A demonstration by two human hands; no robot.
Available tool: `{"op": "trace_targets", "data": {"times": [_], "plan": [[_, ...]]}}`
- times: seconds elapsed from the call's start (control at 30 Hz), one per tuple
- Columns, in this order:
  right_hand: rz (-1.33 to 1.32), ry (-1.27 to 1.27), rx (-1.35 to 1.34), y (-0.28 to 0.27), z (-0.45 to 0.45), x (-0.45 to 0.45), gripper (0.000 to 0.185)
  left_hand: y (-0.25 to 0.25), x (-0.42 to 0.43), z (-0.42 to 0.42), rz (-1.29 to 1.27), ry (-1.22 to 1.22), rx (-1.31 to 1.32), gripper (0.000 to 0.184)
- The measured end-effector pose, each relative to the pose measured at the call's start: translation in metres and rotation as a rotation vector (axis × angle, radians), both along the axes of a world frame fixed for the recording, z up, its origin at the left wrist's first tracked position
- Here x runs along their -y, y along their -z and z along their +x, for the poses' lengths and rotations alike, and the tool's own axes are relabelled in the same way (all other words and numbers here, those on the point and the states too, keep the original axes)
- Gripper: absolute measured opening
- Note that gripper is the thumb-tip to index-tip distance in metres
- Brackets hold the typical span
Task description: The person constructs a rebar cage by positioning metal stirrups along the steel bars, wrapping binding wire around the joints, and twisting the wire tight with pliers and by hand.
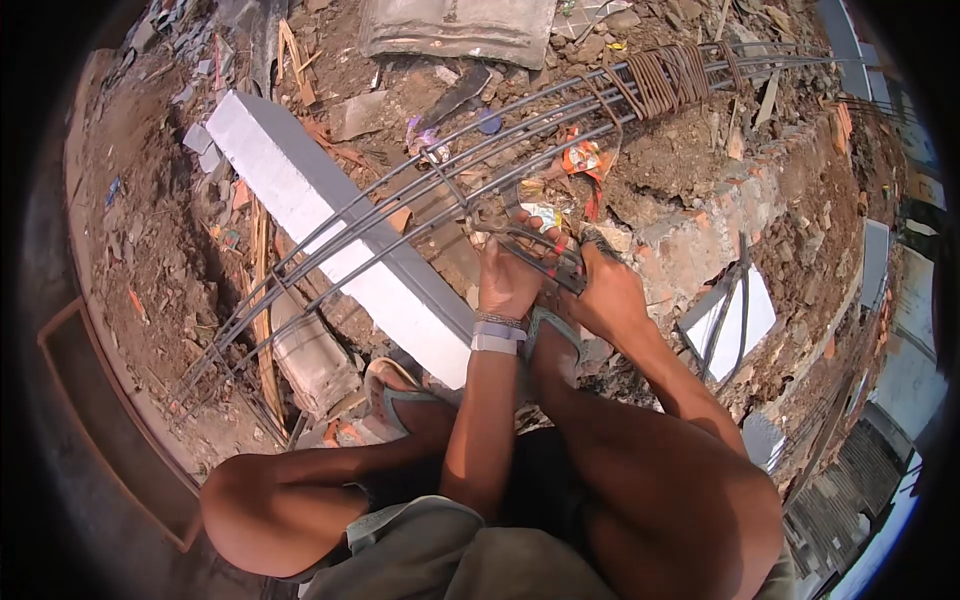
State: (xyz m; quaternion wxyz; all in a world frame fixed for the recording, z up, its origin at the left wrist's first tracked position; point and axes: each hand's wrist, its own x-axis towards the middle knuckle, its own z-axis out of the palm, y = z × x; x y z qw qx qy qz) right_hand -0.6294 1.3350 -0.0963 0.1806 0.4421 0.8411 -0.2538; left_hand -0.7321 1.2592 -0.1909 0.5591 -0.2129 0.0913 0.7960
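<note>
A pair of long-handled pincers [540, 252] is in my right hand [608, 298], its fingers wrapped round the handle ends. The pincer jaws point left, at the corner of a bent wire stirrup [448, 180] on a bundle of steel rebars [400, 205]. Close under the pincers is my left hand [508, 282], with a bracelet and a pale band at the wrist. Its thumb and fingers are curled in near the jaws and the lowest bar; what they pinch is hidden.
Several rusty stirrups [665, 80] are bunched on the bars at upper right. A white block beam [330, 215] lies under the bars. Rubble and litter cover the ground, with a concrete slab [460, 28] at the top and a broken white piece [735, 320] at right.
</note>
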Motion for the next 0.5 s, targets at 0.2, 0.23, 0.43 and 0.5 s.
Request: {"op": "trace_targets", "data": {"times": [0.2, 0.23, 0.43, 0.5], "plan": [[-0.1, 0.153, -0.023, 0.006, 0.017, 0.008, 0.038, -0.028, -0.035, 0.002, -0.819, 0.342, -0.341, 0.043], [-0.172, 0.191, -0.03, 0.001, 0.02, 0.011, 0.038, -0.039, -0.036, 0.005, -0.762, 0.301, -0.398, 0.039], [-0.542, 0.347, -0.391, 0.014, 0.087, 0.004, 0.046, -0.047, -0.039, 0.059, -0.811, 0.28, -0.751, 0.029], [-0.863, 0.579, -0.459, 0.003, 0.099, -0.001, 0.057, -0.046, -0.034, 0.06, -0.797, 0.453, -1.008, 0.018]]}}
